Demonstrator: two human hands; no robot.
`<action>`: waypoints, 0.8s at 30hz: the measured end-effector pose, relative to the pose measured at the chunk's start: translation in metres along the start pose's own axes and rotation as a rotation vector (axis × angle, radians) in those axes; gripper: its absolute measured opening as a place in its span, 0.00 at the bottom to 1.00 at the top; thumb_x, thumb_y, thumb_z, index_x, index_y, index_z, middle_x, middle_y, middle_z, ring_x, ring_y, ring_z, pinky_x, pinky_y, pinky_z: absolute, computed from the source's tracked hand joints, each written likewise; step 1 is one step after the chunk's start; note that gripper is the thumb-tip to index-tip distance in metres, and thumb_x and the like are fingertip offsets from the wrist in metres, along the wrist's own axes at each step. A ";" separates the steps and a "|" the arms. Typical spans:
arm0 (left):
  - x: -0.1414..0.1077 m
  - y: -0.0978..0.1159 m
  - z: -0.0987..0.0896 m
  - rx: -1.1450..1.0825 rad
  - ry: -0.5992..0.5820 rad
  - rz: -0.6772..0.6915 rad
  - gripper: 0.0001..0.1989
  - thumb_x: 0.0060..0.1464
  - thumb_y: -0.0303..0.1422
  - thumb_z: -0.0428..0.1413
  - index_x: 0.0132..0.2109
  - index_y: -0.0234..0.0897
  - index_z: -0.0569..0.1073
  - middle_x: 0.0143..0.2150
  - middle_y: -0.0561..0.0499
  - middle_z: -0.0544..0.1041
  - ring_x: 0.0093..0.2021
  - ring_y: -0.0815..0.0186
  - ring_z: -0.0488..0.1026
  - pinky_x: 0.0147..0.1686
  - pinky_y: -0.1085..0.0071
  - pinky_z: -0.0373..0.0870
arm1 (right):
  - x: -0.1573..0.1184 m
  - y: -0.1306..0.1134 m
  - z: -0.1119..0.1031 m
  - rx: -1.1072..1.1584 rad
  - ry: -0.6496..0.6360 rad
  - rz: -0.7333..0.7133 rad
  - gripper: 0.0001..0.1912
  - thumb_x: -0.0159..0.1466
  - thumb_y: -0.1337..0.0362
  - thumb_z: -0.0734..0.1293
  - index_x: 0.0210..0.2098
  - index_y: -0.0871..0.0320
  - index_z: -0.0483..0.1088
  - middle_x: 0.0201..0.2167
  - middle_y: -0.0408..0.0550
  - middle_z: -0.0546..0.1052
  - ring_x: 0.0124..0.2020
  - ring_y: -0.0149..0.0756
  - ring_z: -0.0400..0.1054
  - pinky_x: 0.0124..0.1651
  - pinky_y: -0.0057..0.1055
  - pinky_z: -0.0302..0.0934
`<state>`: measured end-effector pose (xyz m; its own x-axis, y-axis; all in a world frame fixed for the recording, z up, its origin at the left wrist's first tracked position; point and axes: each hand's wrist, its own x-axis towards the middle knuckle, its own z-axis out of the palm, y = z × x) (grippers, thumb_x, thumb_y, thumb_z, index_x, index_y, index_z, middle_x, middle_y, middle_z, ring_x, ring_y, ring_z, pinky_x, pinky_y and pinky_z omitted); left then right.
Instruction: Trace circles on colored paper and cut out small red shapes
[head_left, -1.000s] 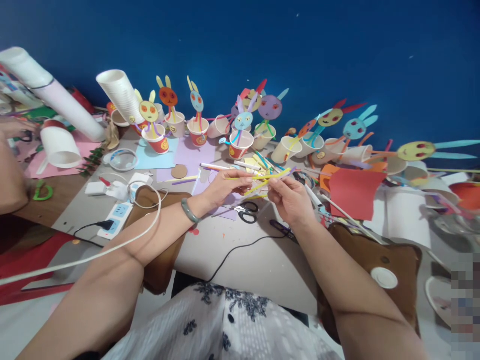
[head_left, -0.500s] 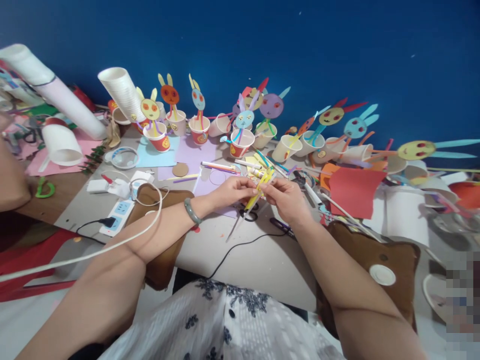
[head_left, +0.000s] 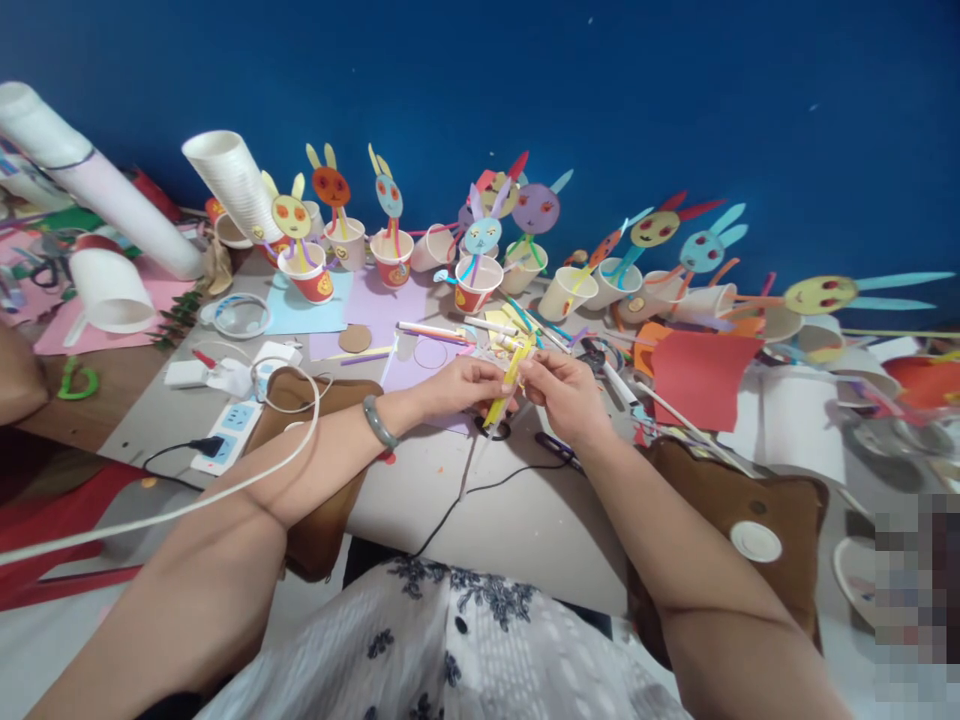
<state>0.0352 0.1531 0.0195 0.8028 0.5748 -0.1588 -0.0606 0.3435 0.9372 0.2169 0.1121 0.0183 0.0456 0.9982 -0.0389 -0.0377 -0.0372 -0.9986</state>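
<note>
Over the middle of the table, my left hand (head_left: pixel 469 387) is closed, its fingers pinching a bundle of yellow strips (head_left: pixel 511 380) with a thin pale strip hanging below. My right hand (head_left: pixel 559 388) is closed in a pinch at the right side of the same bundle; its fingertips partly hide what they touch. A lilac sheet (head_left: pixel 405 372) with a drawn circle lies behind my left hand. Black scissor handles (head_left: pixel 493 429) show just under the bundle.
Paper cups with rabbit figures, one a red cup (head_left: pixel 478 286), line the blue wall. At left are a power strip (head_left: pixel 225 437) and a white cable crossing my left arm. A red sheet (head_left: pixel 705 378) and a brown pad (head_left: pixel 739 500) lie at right. Another person's arm (head_left: pixel 19 375) shows at far left.
The yellow bundle has turned a little more upright between my hands. The whole view has shifted slightly, with the objects now a little farther left.
</note>
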 end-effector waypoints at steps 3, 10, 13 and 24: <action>0.000 0.002 0.002 -0.029 -0.026 -0.025 0.25 0.46 0.50 0.67 0.36 0.28 0.79 0.28 0.46 0.80 0.25 0.71 0.74 0.28 0.74 0.69 | 0.000 0.000 0.000 0.033 0.009 -0.007 0.17 0.55 0.51 0.76 0.26 0.57 0.71 0.17 0.36 0.64 0.18 0.23 0.52 0.22 0.26 0.47; 0.001 -0.002 0.000 -0.018 -0.042 -0.022 0.26 0.48 0.52 0.66 0.38 0.29 0.79 0.34 0.41 0.82 0.27 0.70 0.77 0.29 0.73 0.73 | 0.002 0.001 -0.002 -0.004 -0.058 0.050 0.19 0.49 0.52 0.80 0.25 0.57 0.71 0.22 0.40 0.72 0.23 0.27 0.63 0.26 0.26 0.59; 0.001 -0.002 -0.001 0.014 -0.055 -0.010 0.26 0.49 0.52 0.65 0.39 0.29 0.79 0.34 0.41 0.82 0.26 0.70 0.76 0.27 0.75 0.72 | 0.001 0.001 -0.003 -0.021 -0.059 0.055 0.18 0.50 0.52 0.80 0.26 0.57 0.72 0.23 0.40 0.73 0.25 0.28 0.65 0.29 0.27 0.62; -0.003 0.001 -0.002 0.023 -0.136 -0.055 0.27 0.49 0.52 0.65 0.41 0.28 0.79 0.34 0.41 0.82 0.25 0.71 0.75 0.24 0.76 0.69 | -0.004 -0.005 0.003 0.077 -0.051 0.109 0.21 0.47 0.54 0.81 0.25 0.57 0.69 0.23 0.39 0.72 0.25 0.28 0.66 0.32 0.28 0.68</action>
<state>0.0316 0.1529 0.0208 0.8775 0.4491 -0.1683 -0.0019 0.3542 0.9352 0.2138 0.1087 0.0232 -0.0136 0.9896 -0.1434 -0.1165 -0.1440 -0.9827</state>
